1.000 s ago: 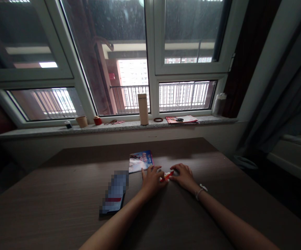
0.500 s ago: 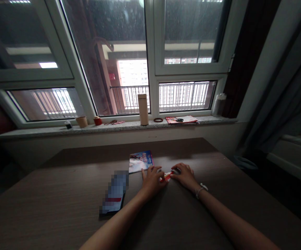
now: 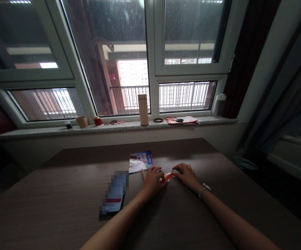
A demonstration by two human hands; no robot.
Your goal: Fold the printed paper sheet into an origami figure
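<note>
A small piece of red and white folded paper (image 3: pixel 168 176) lies low over the table between my two hands. My left hand (image 3: pixel 153 179) closes on its left end, with the fingers covering part of it. At the right end, the fingertips of my right hand (image 3: pixel 185 173) pinch the paper's edge. A bracelet (image 3: pixel 204 189) circles my right wrist. Just beyond my left hand is a blue and white booklet (image 3: pixel 140 161), its near corner close to my fingers. To the left of my left forearm rests a phone-like dark object (image 3: pixel 115 192), blurred by pixelation.
The brown table (image 3: pixel 48 194) reaches the wall under the window. On the sill (image 3: pixel 129 125) stand a tan bottle (image 3: pixel 143 110), a paper cup (image 3: pixel 81 122), a red spool (image 3: pixel 97 121), a bead bracelet (image 3: pixel 158 120) and red-white papers (image 3: pixel 189 120) with scissors (image 3: pixel 179 120) on top.
My right hand has shifted slightly to the right, baring a little more of the folded paper. The left hand stays in nearly the same place.
</note>
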